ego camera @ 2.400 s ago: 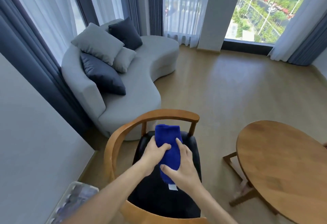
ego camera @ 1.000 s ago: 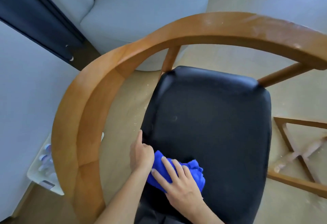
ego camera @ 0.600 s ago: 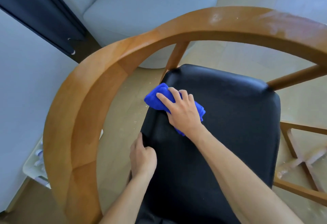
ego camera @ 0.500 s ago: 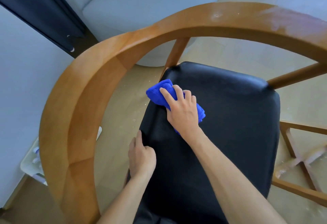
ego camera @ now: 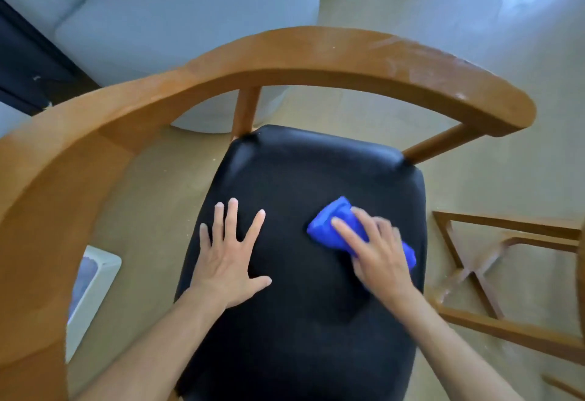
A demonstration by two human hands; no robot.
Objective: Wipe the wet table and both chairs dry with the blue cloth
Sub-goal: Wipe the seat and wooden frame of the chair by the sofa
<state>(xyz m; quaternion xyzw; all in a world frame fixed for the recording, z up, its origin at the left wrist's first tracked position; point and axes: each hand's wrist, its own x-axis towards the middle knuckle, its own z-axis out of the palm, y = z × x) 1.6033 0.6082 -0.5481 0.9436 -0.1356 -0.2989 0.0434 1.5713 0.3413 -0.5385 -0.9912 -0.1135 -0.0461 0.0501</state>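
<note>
Blue cloth: bunched blue microfibre cloth [ego camera: 329,226] lies on the right half of the black padded leather chair seat [ego camera: 304,305], pressed under the right hand [ego camera: 376,250].
Right hand: fingers laid over the cloth, slightly blurred; they look fairly straight, pressing down.
Left hand: left hand [ego camera: 229,253] rests flat on the seat, fingers spread, holding nothing.
Handling: soft, light, squashy; best controlled by a flat palm on top.
Container: white bin [ego camera: 91,286] on the floor beside the chair; contents unclear.
</note>
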